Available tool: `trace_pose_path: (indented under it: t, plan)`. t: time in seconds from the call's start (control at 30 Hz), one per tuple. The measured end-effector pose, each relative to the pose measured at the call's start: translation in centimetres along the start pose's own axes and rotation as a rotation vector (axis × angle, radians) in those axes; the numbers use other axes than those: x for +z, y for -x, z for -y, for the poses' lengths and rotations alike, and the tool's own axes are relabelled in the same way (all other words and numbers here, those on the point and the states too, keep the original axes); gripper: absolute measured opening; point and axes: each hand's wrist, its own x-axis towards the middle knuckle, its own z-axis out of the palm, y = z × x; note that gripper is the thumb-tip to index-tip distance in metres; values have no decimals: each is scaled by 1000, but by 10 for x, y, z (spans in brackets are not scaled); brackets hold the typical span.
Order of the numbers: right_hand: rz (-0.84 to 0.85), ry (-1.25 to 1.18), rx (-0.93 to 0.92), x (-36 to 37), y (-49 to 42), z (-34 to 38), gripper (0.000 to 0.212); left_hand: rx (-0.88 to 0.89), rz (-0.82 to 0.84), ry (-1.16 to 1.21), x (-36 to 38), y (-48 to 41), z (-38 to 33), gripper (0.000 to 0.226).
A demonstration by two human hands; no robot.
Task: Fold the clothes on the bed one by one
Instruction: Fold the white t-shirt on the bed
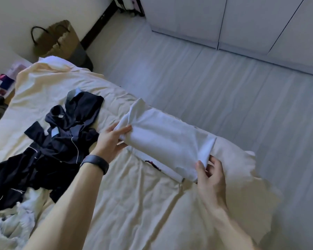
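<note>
A white garment (pixel 167 141), partly folded into a long band, lies across the right side of the bed (pixel 134 204) near its edge. My left hand (pixel 111 141) grips its left end, thumb on top. My right hand (pixel 210 175) pinches its near right corner between thumb and fingers. A dark print shows under the folded edge. A crumpled navy pyjama set with white piping (pixel 58 141) lies on the left of the bed. More pale, rumpled clothes (pixel 13 224) sit at the lower left.
The cream bedspread ends just right of the white garment, with pale floor (pixel 224 83) beyond. White wardrobe doors (pixel 242 22) stand at the far right. A woven bag (pixel 60 40) leans by the wall, and a bedside table with small items (pixel 3 85) is at far left.
</note>
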Motion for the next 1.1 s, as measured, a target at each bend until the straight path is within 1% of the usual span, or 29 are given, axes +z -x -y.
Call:
trace_pose_path:
  t: [0.03,0.1,0.2,0.27,0.37,0.43,0.5,0.57,0.63,0.67,0.7,0.73,0.77,0.8,0.83,0.87,0.9,0.93,0.97,1.03,1.1]
  plan:
    - [-15,12,-24,13,-10,-12,21,-2,7,11,-1,-23,7,37]
    - [-12,66,1,40,-28,-45,24,-50,-7,-24,-5,-65,35,39]
    - [51,97,152,64,-48,-85,24,-139,-62,-135,-10,-108,86,40]
    - [40,93,207,65,-58,-95,21,-142,-75,-126,-12,-123,108,36]
    - [13,158,213,67,-63,-97,21,-124,-88,-116,-14,-131,114,33]
    - [21,206,202,68,-61,-93,21,-136,-89,-103,-16,-133,110,40]
    - [29,202,171,68,-60,-90,20,-133,-69,-109,-20,-131,102,49]
    - [46,169,142,63,-59,-90,16,-117,-48,-116,-22,-126,96,51]
    - [57,187,121,60,-59,-92,12,-93,-67,-164,-20,-121,95,50]
    - [55,198,107,59,-57,-93,14,-56,-115,-249,-16,-116,96,51]
    - [17,231,62,58,-55,-92,19,28,-196,-405,-13,-112,98,55]
    - [-66,307,-49,57,-52,-89,24,173,-291,-609,-7,-106,101,61]
    - [-169,419,-214,58,-50,-85,29,371,-371,-822,1,-99,103,64]
    - [-245,525,-399,61,-46,-78,37,580,-401,-996,13,-93,106,64]
    - [-257,598,-575,68,-45,-70,40,741,-366,-1112,25,-89,108,64]
    - [-206,659,-722,80,-48,-61,41,814,-272,-1210,36,-88,112,63]
    - [-128,737,-820,93,-55,-59,42,791,-155,-1288,47,-89,115,65]
    - [-51,835,-865,107,-65,-61,47,710,-52,-1347,53,-93,121,67]
    - [11,922,-866,116,-78,-67,53,625,16,-1398,57,-100,126,69]
    - [90,1043,-813,120,-103,-85,62,531,50,-1464,59,-118,132,71]
    - [126,1126,-724,110,-113,-102,73,522,63,-1510,59,-132,136,73]
